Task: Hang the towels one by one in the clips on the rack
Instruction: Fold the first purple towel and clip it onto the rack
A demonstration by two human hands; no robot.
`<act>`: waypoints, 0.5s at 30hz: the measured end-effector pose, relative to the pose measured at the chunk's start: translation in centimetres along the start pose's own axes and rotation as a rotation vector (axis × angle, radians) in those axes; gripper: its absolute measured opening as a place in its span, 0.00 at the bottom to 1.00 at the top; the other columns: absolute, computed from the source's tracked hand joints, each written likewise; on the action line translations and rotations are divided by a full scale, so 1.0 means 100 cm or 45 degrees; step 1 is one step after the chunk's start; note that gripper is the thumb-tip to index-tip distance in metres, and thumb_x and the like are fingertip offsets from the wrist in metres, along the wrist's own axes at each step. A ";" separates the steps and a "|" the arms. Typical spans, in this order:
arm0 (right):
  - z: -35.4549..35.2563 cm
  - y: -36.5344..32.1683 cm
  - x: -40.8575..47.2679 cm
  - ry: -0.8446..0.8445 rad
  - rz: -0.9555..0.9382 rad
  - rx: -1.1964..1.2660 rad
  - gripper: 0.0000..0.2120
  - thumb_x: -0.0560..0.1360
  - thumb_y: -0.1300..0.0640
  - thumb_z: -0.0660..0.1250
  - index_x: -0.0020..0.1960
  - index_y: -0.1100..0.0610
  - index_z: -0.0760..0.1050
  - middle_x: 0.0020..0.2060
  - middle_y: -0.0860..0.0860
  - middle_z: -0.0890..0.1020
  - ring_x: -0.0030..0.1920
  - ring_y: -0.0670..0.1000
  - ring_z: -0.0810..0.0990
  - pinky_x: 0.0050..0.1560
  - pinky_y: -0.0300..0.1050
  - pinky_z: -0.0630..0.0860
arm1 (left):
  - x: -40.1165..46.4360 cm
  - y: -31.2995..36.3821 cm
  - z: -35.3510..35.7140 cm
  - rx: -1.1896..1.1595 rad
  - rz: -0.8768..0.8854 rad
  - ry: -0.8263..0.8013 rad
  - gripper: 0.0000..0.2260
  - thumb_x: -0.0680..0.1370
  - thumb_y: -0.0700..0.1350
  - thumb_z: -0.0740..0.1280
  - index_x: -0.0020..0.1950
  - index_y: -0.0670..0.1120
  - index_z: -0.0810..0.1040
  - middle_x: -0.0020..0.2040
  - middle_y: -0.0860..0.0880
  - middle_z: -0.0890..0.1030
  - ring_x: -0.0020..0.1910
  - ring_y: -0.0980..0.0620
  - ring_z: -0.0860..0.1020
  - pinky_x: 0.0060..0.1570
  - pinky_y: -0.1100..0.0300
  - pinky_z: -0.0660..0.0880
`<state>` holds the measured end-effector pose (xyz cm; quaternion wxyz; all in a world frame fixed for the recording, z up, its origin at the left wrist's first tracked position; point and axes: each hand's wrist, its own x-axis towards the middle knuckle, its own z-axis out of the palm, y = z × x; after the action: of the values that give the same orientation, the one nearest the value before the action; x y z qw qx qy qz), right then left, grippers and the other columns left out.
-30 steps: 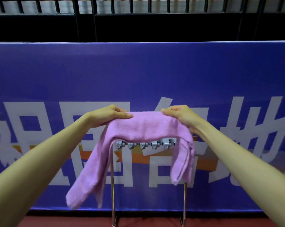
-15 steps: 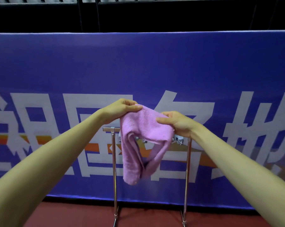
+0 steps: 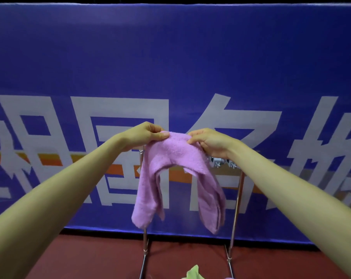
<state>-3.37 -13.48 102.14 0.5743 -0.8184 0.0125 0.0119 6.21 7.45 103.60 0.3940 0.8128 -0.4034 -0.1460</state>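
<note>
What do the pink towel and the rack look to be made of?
The pink towel: soft terry-like cloth, going by its fuzzy matte nap and limp drape from both hands. The rack: probably polished metal tube, since its thin legs catch bright glints. Its clips look grey and shiny, likely metal, though too small to be sure.

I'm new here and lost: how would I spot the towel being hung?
Find the big blue banner with white lettering. Before it stands a thin metal rack; the fluffy lilac terry towel droops over its top, pinched by both hands, the only purple cloth held up.
</note>
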 end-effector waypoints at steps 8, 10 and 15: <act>0.029 0.023 0.085 0.084 0.066 -0.110 0.10 0.79 0.58 0.63 0.41 0.61 0.77 0.31 0.46 0.78 0.33 0.44 0.73 0.37 0.37 0.69 | 0.048 -0.078 -0.051 0.270 -0.016 -0.235 0.08 0.78 0.50 0.66 0.46 0.47 0.81 0.40 0.52 0.80 0.38 0.58 0.76 0.38 0.69 0.72; 0.037 0.029 0.104 0.106 0.080 -0.144 0.12 0.79 0.59 0.63 0.37 0.55 0.76 0.26 0.41 0.76 0.30 0.41 0.73 0.35 0.34 0.68 | 0.063 -0.095 -0.057 0.330 -0.014 -0.259 0.08 0.78 0.49 0.65 0.45 0.47 0.80 0.37 0.54 0.78 0.35 0.61 0.74 0.34 0.73 0.70; 0.057 0.055 0.153 0.142 0.182 -0.281 0.14 0.78 0.59 0.64 0.33 0.53 0.73 0.30 0.47 0.71 0.35 0.47 0.67 0.38 0.41 0.65 | 0.096 -0.155 -0.060 0.394 -0.068 -0.405 0.10 0.79 0.49 0.63 0.48 0.45 0.80 0.46 0.49 0.80 0.47 0.50 0.76 0.54 0.57 0.73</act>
<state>11.70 -10.08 94.50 0.4771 -0.8730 0.1011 0.0086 23.96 8.82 96.46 0.1921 0.8408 -0.4562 -0.2192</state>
